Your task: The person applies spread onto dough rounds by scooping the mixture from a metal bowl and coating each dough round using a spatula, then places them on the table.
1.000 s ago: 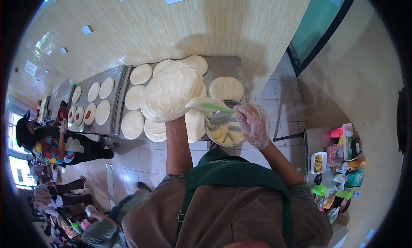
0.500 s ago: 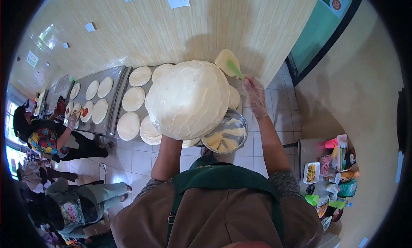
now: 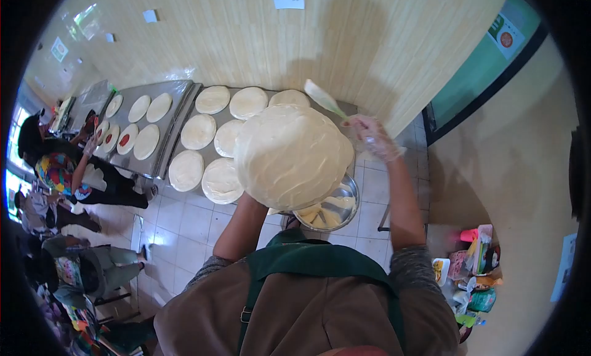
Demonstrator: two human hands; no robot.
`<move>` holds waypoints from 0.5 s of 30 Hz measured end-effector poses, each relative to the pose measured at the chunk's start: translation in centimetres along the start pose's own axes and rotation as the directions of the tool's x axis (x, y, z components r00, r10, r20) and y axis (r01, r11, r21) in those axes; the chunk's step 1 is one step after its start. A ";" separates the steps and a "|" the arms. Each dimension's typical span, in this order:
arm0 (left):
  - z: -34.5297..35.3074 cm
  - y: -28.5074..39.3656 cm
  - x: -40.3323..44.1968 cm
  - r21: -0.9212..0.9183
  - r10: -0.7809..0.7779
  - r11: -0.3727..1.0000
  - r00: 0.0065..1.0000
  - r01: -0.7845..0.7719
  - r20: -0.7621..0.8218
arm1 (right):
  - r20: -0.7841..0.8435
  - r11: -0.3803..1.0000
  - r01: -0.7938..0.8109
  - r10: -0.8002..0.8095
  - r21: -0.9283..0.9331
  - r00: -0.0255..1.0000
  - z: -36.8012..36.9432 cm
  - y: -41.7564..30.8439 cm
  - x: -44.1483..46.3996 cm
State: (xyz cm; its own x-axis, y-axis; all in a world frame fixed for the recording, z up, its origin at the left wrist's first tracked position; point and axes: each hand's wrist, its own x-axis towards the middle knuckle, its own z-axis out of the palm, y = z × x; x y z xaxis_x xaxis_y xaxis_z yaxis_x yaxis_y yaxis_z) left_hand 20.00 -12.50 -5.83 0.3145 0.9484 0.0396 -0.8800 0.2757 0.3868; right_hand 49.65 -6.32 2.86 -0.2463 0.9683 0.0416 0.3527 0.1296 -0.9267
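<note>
A large cream-covered round (image 3: pixel 294 156) is raised above the table, its pale coating streaked with spreading marks. The forearm of my left hand runs beneath its near edge, and the hand itself is hidden under the round, bearing it up. Beyond the far right rim, my right hand (image 3: pixel 371 136), in a clear plastic glove, is closed on the green handle of a spatula (image 3: pixel 325 99). Pale cream coats the spatula's blade, which is tilted and apart from the round. Below right of the round stands a metal bowl (image 3: pixel 352 216) with thick cream (image 3: pixel 329 212) in it.
Several pale rounds (image 3: pixel 186 171) lie on the metal table (image 3: pixel 178 137). On the further table (image 3: pixel 178 100), some rounds carry red sauce (image 3: pixel 125 139), with a co-worker (image 3: pixel 61 171) beside them. A side table at right holds food containers (image 3: pixel 441 271). The wall rises behind.
The round has shifted right in view and looks lower and smaller, uncovering more rounds on the table. My right hand has turned the spatula so its blade shows edge-on.
</note>
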 end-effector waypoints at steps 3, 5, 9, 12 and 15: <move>0.0 0.0 0.0 -0.023 -0.014 1.000 1.000 0.014 0.006 | 0.116 0.944 -0.149 0.190 -0.294 0.975 -3.3 -6.2 -0.6; 0.3 -0.3 0.3 -0.039 -0.039 0.998 0.999 0.039 0.008 | 0.208 0.908 -0.181 0.273 -0.377 0.939 -4.2 -8.1 0.4; 2.8 -0.9 -0.1 -0.038 -0.099 0.994 0.995 0.099 0.008 | 0.331 0.807 0.180 0.020 -0.563 0.944 -2.4 -12.1 2.6; 3.3 -1.2 0.3 -0.098 -0.127 0.987 0.991 0.129 0.035 | 0.444 0.596 0.517 -0.281 -0.614 0.851 -0.4 -12.5 5.2; 3.4 -1.5 0.8 -0.122 -0.160 0.979 0.986 0.165 0.045 | 0.563 0.422 0.612 -0.251 -0.669 0.788 3.2 -15.3 5.7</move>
State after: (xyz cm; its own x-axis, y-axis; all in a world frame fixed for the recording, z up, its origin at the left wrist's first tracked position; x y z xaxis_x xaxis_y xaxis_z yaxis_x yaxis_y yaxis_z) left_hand 22.74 -12.71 -3.24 0.4673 0.8839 0.0183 -0.8529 0.4453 0.2724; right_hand 39.96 -3.43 16.10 -0.7904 0.6100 0.0555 0.6017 0.7902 -0.1161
